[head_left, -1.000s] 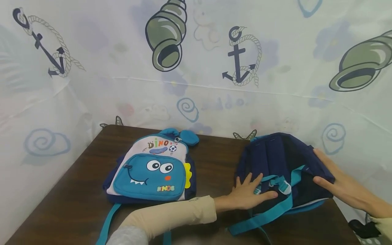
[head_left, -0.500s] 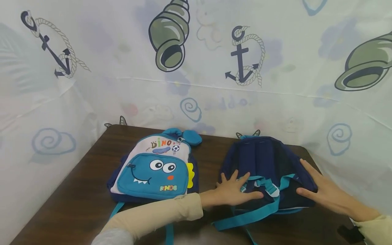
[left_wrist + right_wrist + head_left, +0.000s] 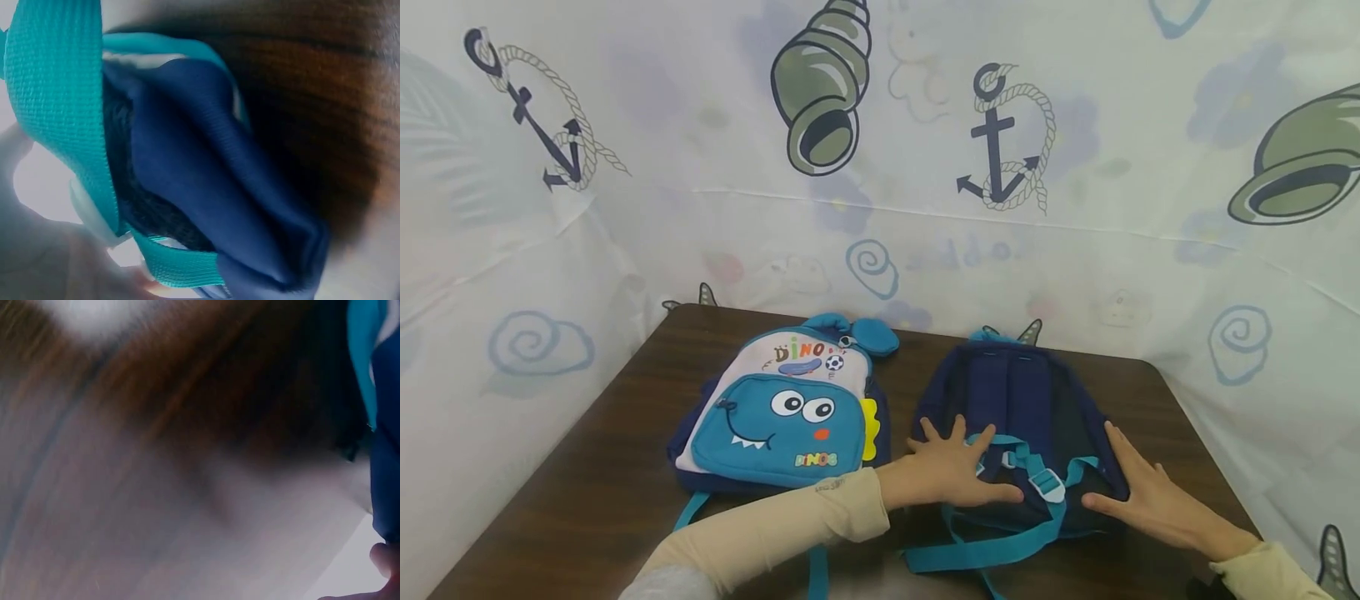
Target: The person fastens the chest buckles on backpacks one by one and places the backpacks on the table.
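Observation:
A navy backpack [image 3: 1026, 392] lies with its padded back and teal straps [image 3: 992, 550] facing up. My left hand [image 3: 951, 471] rests on its lower left part, fingers spread and thumb pointing right. At its right side my right hand [image 3: 1150, 500] presses the edge, with the fingers straight along the side and the thumb over the back panel. In the left wrist view, a teal strap [image 3: 59, 94] passes close in front of the backpack's navy side [image 3: 194, 156]. Only a strip of the backpack [image 3: 387, 444] and some fingertips show in the right wrist view.
Left of it, a second backpack [image 3: 778, 433] lies face up, with a blue dinosaur pocket and a round blue tag [image 3: 875, 337]. My left forearm crosses its lower edge. Both are on a dark wooden table [image 3: 587, 467], before a printed cloth backdrop [image 3: 700, 108].
The navy backpack has slid left across the table, closer to the dinosaur backpack, and lies straighter. Both hands have moved left with it. The head view has shifted slightly.

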{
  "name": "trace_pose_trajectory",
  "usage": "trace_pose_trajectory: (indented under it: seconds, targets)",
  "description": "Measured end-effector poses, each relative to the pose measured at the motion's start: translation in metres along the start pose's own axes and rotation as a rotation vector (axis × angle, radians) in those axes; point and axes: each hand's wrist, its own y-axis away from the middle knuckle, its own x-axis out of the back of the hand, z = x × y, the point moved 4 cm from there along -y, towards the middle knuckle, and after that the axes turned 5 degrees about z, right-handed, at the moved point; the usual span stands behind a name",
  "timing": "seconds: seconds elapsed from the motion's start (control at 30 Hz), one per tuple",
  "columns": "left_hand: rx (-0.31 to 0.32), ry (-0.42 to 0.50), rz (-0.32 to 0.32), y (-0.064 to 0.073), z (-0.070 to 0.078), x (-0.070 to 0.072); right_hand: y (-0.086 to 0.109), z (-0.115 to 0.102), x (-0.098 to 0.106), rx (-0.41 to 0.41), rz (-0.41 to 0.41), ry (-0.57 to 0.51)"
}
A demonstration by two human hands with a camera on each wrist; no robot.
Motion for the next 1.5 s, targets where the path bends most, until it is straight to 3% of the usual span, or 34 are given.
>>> trace_pose_trajectory:
  seconds: [0.23, 0.47, 0.63, 0.8, 0.93, 1.07, 1.27, 1.5]
  targets:
    - [0.010, -0.062, 0.042, 0.003, -0.004, 0.008, -0.007, -0.001, -0.014, -0.024, 0.037, 0.010]
    - [0.016, -0.061, 0.081, 0.006, -0.006, 0.014, -0.013, 0.006, -0.028, -0.043, 0.056, 0.047]
    - [0.012, -0.046, 0.108, 0.006, -0.006, 0.024, -0.012, 0.007, -0.017, -0.038, 0.052, 0.048]
    - [-0.004, -0.046, 0.158, 0.006, -0.012, 0.034, -0.013, -0.005, 0.005, 0.033, 0.094, 0.082]
    - [-0.041, -0.084, 0.204, 0.002, -0.017, 0.037, -0.016, -0.022, 0.009, 0.083, 0.132, 0.110]
    - [-0.128, -0.101, 0.239, -0.003, -0.018, 0.039, -0.018, -0.041, 0.004, 0.121, 0.156, 0.099]
    - [-0.255, -0.028, 0.271, -0.011, -0.018, 0.035, -0.027, -0.066, -0.008, 0.234, 0.190, -0.003]
    - [-0.277, -0.001, 0.291, -0.014, -0.015, 0.032, -0.040, -0.084, -0.029, 0.406, 0.212, -0.006]
